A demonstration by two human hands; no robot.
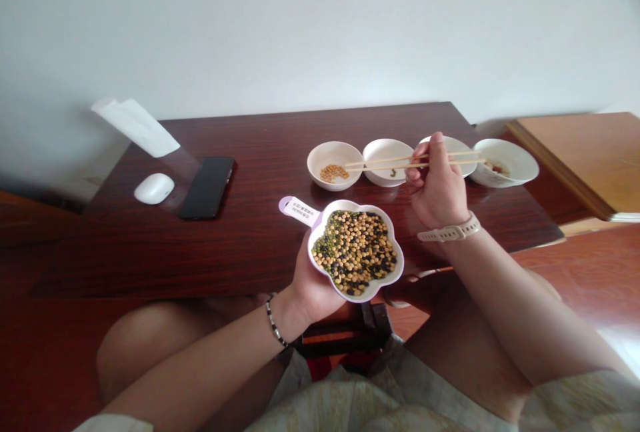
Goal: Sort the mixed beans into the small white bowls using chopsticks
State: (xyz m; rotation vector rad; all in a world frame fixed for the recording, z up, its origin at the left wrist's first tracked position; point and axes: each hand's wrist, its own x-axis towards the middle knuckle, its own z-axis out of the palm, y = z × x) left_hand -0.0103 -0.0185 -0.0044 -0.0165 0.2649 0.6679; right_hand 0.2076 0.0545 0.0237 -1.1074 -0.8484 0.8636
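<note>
My left hand (314, 282) holds up a flower-shaped bowl (399, 265) with a purple-edged handle, in front of the table. Mixed beans (355, 249) fill it: yellow, black and green ones. A pair of chopsticks (385, 167) is gripped in my right hand (440, 185), tips pointing left over the leftmost white bowl (323, 152), near its yellow beans (333, 173). Beside it, a second white bowl (387, 147) has a few small dark green bits. My right hand partly covers a third white bowl (455, 143). A larger bowl (520, 159) at the right holds some reddish pieces.
On the table (270, 145), a black phone (207, 187) lies to the left. Near it are a white rounded case (154, 189) and an upright white packet (137, 127). A wooden cabinet (580, 152) stands at the right, and a pale wall (300, 32) rises behind.
</note>
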